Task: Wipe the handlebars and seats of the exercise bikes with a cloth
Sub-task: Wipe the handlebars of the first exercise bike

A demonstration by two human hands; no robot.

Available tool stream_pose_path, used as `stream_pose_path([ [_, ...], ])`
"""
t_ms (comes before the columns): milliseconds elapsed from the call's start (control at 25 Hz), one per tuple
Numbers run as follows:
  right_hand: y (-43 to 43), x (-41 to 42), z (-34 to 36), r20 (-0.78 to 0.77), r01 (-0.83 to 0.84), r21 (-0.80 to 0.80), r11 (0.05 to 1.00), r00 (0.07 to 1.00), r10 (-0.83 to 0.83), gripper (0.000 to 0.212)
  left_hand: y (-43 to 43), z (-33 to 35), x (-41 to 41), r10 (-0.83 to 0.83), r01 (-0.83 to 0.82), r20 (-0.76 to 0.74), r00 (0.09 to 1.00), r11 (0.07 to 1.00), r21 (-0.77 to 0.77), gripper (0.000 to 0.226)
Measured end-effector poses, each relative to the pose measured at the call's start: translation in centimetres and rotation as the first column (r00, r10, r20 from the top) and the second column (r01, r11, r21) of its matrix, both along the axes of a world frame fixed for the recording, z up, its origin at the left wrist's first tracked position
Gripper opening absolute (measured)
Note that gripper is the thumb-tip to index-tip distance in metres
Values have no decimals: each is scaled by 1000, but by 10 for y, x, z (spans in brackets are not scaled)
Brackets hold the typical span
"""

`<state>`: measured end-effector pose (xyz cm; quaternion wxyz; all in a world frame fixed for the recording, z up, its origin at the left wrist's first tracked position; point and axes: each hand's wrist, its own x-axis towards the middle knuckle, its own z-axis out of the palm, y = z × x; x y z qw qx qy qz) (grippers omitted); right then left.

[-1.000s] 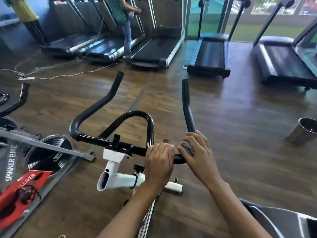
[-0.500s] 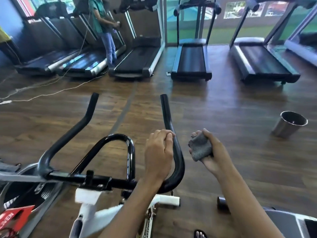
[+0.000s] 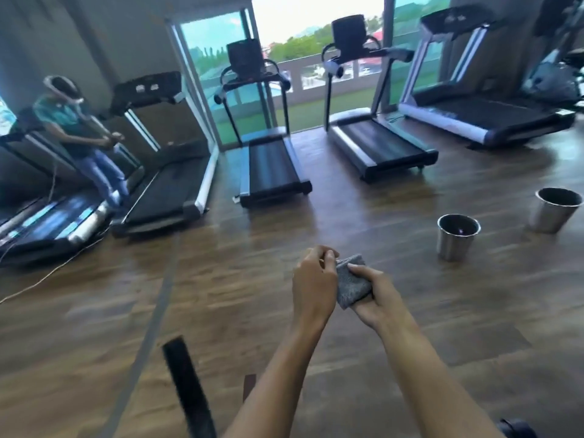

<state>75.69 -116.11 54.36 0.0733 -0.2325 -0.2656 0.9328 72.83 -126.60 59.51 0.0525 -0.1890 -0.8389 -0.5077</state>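
A folded grey cloth [image 3: 352, 281] is held in front of me above the wooden floor. My right hand [image 3: 376, 298] grips it from below and the right, with the thumb on top. My left hand [image 3: 313, 284] is at the cloth's left edge, its fingers curled and pinching the upper corner. Of the exercise bike only a black handlebar end [image 3: 189, 387] shows, blurred, at the bottom left of my arms; neither hand touches it. The bike's seat is out of view.
Two steel buckets [image 3: 458, 237] [image 3: 554, 213] stand on the floor to the right. Several treadmills [image 3: 271, 167] line the window wall ahead. A person [image 3: 85, 137] stands on a treadmill at the left. A cable [image 3: 47, 273] trails over the floor at left.
My left hand has let go of the handlebar and joined the right hand at the cloth. My view has lifted, so the bike has dropped nearly out of frame and a second bucket shows.
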Motion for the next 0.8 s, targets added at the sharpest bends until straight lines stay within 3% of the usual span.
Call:
stream_pose_path([
  [80,14,-21,-10,13,66,15,998,998,-66,14,18,-5,-25,-11,11,14,1000,1000,4,16],
  [200,21,-63,-9,19,66,115,991,997,-69,32,25,-8,-75,57,-57,34,998,998,27,16],
  [280,16,-102,1,17,-25,206,978,1000,22,42,14,-4,-110,128,-131,50,990,989,62,16],
  [480,-30,-236,32,-75,-217,389,896,961,265,20,-37,12,-227,315,-319,61,947,943,90,16],
  [720,-112,-369,11,-112,-428,346,835,864,490,22,-89,-13,-362,454,-526,298,840,815,242,26],
  [800,-140,-402,5,-105,-511,320,798,818,566,25,-112,-24,-390,512,-589,320,797,777,223,26],
])
